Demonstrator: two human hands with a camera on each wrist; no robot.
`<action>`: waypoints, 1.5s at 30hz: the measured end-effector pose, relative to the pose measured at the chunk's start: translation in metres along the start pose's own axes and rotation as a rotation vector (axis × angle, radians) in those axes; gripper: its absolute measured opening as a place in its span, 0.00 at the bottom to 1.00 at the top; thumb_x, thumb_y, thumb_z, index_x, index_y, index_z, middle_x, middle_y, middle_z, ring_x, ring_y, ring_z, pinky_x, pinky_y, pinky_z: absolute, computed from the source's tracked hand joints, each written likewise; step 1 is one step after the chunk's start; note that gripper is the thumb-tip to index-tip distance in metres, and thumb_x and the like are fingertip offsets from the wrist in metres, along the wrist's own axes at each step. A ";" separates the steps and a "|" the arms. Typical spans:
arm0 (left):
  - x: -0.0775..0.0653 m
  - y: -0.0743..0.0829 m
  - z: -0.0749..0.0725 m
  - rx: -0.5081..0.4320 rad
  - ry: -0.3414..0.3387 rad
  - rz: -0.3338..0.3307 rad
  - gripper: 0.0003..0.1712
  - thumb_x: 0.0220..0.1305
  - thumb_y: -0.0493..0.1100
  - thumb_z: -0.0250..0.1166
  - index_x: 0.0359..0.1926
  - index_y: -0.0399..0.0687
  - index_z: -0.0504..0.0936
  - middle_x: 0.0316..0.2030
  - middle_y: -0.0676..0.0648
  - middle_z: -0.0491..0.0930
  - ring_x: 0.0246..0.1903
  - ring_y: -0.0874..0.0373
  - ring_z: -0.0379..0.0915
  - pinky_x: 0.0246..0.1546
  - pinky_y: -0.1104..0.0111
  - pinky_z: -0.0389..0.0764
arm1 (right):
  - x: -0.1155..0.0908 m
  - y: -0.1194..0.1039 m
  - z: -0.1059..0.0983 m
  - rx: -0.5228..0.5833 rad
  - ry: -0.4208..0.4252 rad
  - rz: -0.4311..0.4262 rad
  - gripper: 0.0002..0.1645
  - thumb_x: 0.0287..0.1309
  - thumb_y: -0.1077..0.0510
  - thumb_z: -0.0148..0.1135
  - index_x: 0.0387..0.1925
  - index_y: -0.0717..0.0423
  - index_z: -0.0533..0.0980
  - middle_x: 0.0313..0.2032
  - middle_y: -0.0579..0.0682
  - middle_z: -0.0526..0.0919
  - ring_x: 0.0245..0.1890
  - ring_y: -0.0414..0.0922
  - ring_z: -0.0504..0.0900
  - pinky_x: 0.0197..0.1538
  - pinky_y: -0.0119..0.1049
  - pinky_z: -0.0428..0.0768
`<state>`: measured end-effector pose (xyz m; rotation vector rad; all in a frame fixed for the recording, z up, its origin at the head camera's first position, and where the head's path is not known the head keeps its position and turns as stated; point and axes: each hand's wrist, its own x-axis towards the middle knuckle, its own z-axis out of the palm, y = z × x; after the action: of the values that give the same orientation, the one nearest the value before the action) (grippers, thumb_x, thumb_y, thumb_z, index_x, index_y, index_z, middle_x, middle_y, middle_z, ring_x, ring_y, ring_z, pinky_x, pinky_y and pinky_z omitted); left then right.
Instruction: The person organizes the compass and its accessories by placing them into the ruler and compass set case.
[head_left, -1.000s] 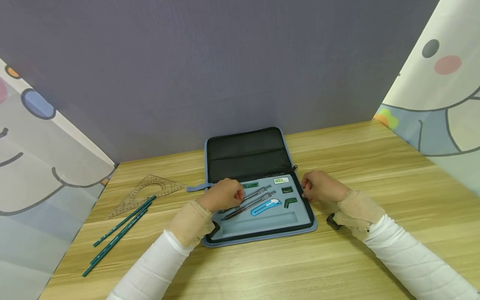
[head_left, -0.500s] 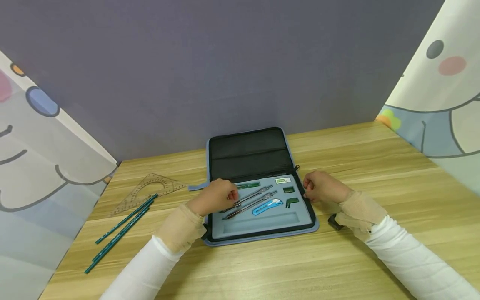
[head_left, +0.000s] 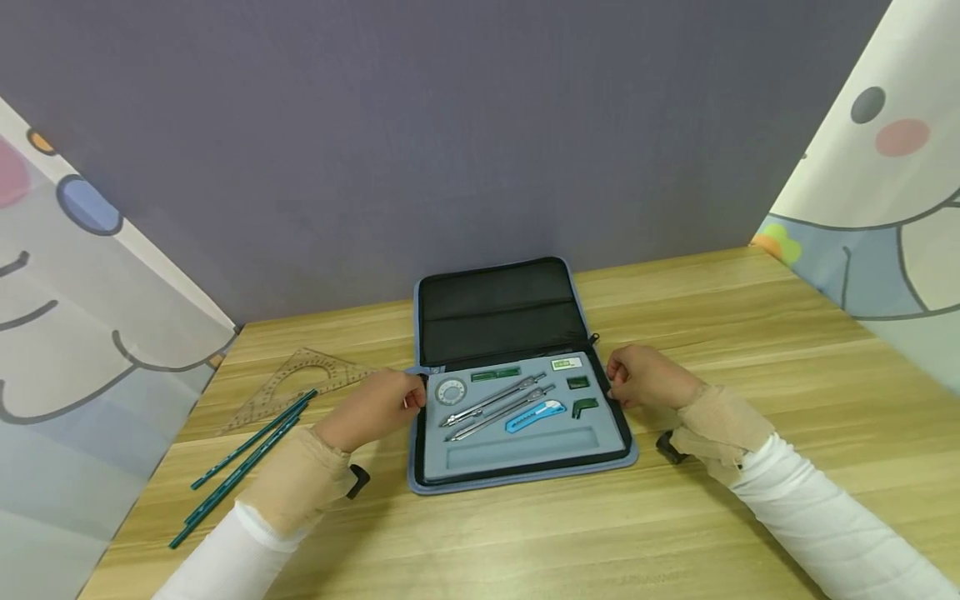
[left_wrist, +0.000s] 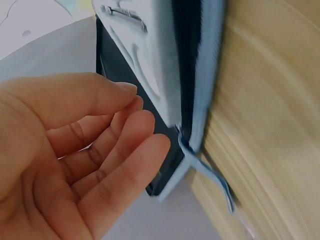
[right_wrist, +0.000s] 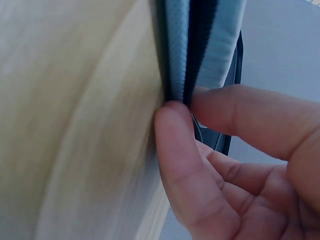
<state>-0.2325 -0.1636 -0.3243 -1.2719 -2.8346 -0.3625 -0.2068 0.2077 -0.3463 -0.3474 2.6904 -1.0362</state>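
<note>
A blue-edged zip case [head_left: 491, 487] lies unfolded on the table, its black lid [head_left: 495, 310] leaning back. Its grey-blue insert tray [head_left: 465, 471] holds two metal compasses [head_left: 504, 410], a blue utility knife [head_left: 535, 416], a white-and-green eraser [head_left: 566, 363], a round dial-like piece [head_left: 451, 392] and small green pieces [head_left: 584, 406]. At the case's left edge my left hand [head_left: 378, 408] hovers with loosely bent fingers and nothing between them. The left wrist view shows a blue strap [left_wrist: 212, 175] just past its fingertips. With thumb and index finger my right hand [head_left: 652, 377] pinches the case's right edge.
To the left lie a clear set square [head_left: 300, 379] and several dark green pencils [head_left: 240, 471]. A grey panel [head_left: 480, 150] rises behind the wooden table [head_left: 562, 542]. Cartoon-printed sheets [head_left: 870, 192] stand at both sides.
My left hand has drawn back leftward from over the tray to the case's left edge, uncovering the round dial-like piece. My right hand stays at the right edge.
</note>
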 end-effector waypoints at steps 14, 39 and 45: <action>-0.043 -0.023 -0.016 0.019 -0.003 -0.157 0.06 0.50 0.29 0.60 0.27 0.43 0.78 0.24 0.54 0.74 0.24 0.64 0.69 0.26 0.67 0.72 | 0.001 0.000 0.001 -0.001 -0.003 0.003 0.09 0.48 0.70 0.61 0.31 0.68 0.69 0.21 0.50 0.71 0.20 0.42 0.75 0.26 0.35 0.76; -0.110 -0.086 -0.040 0.019 -0.042 -0.461 0.06 0.49 0.32 0.62 0.31 0.38 0.75 0.27 0.47 0.75 0.27 0.52 0.71 0.27 0.57 0.73 | -0.001 0.001 0.001 0.021 0.004 0.006 0.10 0.47 0.71 0.61 0.32 0.69 0.68 0.21 0.51 0.71 0.20 0.42 0.75 0.27 0.36 0.77; -0.121 -0.099 -0.041 0.063 -0.032 -0.500 0.05 0.46 0.32 0.61 0.29 0.38 0.76 0.25 0.48 0.75 0.25 0.52 0.71 0.25 0.57 0.73 | 0.000 0.002 0.002 0.018 0.010 0.001 0.10 0.47 0.71 0.61 0.31 0.68 0.68 0.21 0.51 0.71 0.20 0.42 0.75 0.26 0.35 0.77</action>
<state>-0.2284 -0.3252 -0.3178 -0.5467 -3.1313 -0.2522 -0.2064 0.2079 -0.3492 -0.3389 2.6883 -1.0642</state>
